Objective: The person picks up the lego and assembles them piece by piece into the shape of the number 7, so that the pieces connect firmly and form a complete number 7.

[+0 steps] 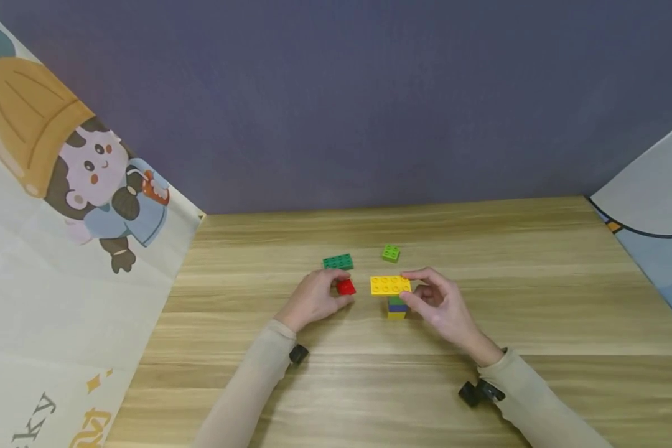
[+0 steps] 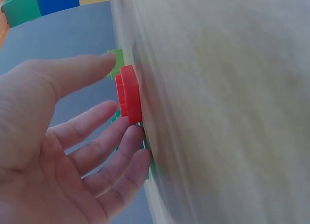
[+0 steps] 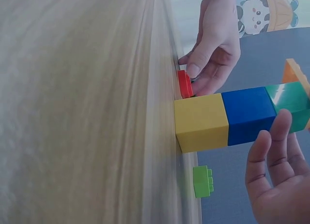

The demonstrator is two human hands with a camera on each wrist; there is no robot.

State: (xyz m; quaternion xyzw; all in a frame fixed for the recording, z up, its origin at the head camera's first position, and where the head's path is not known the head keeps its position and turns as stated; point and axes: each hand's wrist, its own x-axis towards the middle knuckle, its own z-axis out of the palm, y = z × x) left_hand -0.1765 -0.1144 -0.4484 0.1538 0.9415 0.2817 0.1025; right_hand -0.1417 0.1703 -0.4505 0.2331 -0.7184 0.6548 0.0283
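Observation:
A thin red brick [image 1: 345,287] lies on the table between the thumb and fingers of my left hand [image 1: 316,300]. In the left wrist view the thumb stands apart from the red brick [image 2: 132,94], while fingertips are close to its lower end. My right hand [image 1: 445,312] pinches the right end of a long yellow brick [image 1: 386,285] between thumb and index finger. It sits crosswise atop a tower of a yellow block [image 3: 201,123], a blue block [image 3: 249,115] and a green block [image 3: 286,96]. Other right fingers curve near the green block.
A dark green studded brick [image 1: 338,261] lies just beyond the left hand. Farther back, behind the tower, is a small lime-green brick [image 1: 391,253]. The wooden table [image 1: 369,386] meets a dark blue-grey wall panel [image 1: 369,124] at the rear.

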